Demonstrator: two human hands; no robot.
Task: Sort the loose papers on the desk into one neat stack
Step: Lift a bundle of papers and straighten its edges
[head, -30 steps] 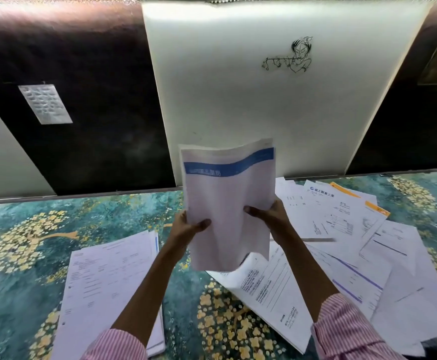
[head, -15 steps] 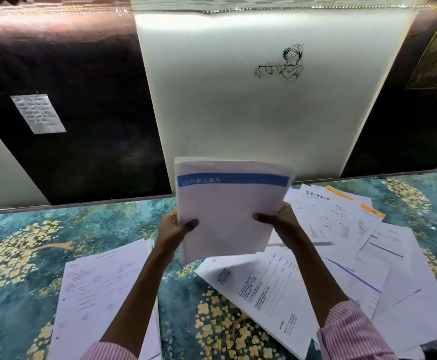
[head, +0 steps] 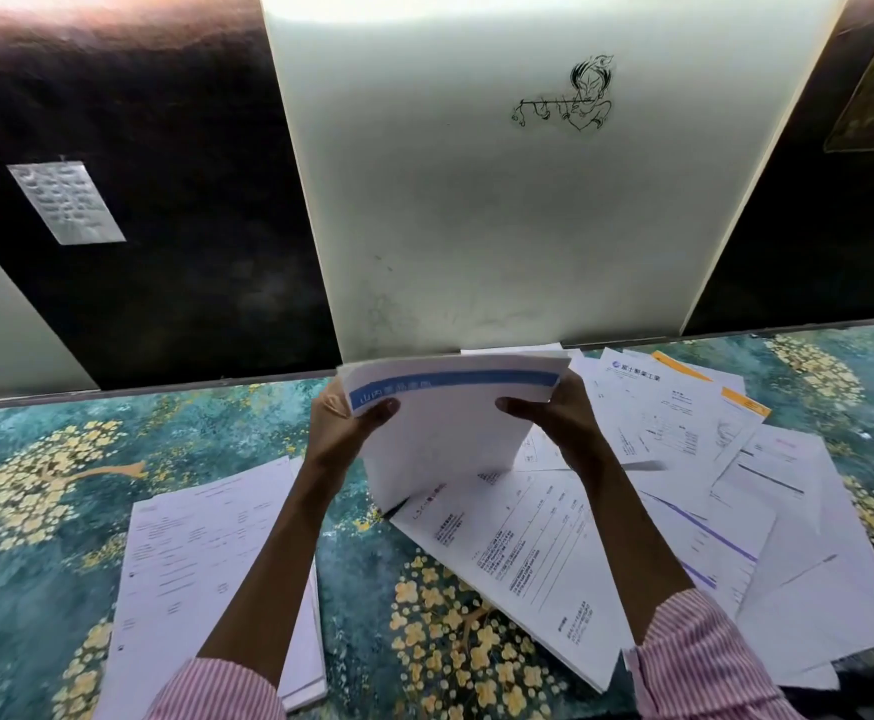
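The left grip [head: 342, 433] and right grip [head: 559, 423] each pinch a side edge of a thin bundle of white sheets with a blue band across its top page [head: 440, 449]. Their thumbs lie on its face, and it is held upright. Near-left of the bundle, a squared stack of white printed forms [head: 206, 563] lies on the teal flowered worktop [head: 50, 459]. Right of the bundle spread fanned loose white invoices [head: 684, 433]. The step looks like squaring the bundle; next it likely goes onto that stack, edges aligned.
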